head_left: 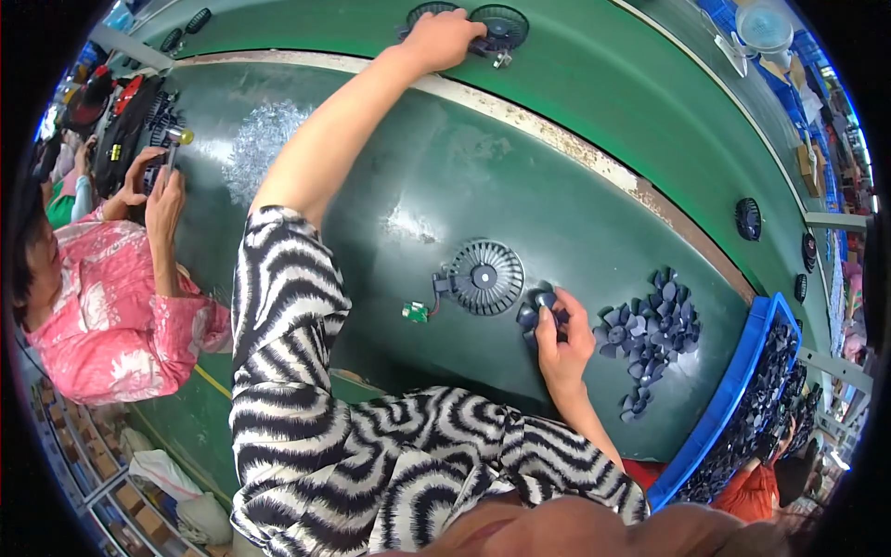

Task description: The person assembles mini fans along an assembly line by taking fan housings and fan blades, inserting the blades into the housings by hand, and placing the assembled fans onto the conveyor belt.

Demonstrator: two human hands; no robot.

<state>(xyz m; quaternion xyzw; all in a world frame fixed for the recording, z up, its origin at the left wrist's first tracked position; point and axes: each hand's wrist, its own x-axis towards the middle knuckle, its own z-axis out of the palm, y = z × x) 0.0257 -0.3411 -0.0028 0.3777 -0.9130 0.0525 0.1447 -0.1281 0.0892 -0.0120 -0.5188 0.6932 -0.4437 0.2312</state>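
Petal-shaped dark pieces [528, 317], several, sat in the right grip [565, 342], fingers curled round them; likely light, stiff, slick, best held by edges. One finned fan [485, 278] and one circuit board [416, 312] lay leftward on the bench [566, 218]. The left grip [447, 40] bent over two belt fans [507, 26], pinch unclear.

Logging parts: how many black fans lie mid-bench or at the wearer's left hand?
3: center fan on the bench; left fan and right fan at the left hand. Left fan partly hidden.

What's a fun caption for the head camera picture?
Left hand at a round black plastic fan, right hand at small dark plastic pieces.
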